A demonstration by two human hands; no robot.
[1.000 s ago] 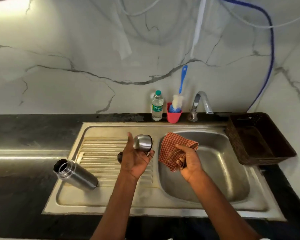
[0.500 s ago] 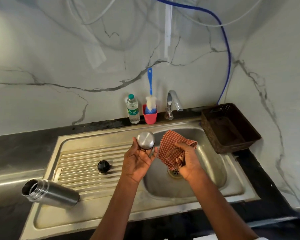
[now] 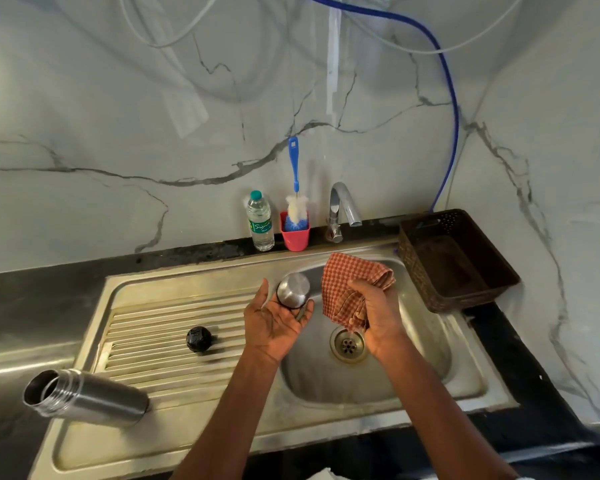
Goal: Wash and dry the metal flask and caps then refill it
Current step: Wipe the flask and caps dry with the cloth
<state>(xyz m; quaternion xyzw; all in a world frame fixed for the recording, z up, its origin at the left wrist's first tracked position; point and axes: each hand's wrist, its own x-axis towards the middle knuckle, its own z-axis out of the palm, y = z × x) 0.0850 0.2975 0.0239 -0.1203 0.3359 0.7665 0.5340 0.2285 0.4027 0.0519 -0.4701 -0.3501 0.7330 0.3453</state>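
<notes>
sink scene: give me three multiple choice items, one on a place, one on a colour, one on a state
1. Where is the black cap?
A. on the ribbed drainboard
B. in the basket
C. in the basin

2. What colour is the brush holder cup?
A. green
B. pink-red
C. black

3. How does the metal flask lie?
A. upright, capped
B. on its side, open
C. upside down in the basin

Answers:
1 A: it sits on the ridges left of the left hand.
2 B: the cup by the tap is pink-red.
3 B: its open mouth faces left.
</notes>
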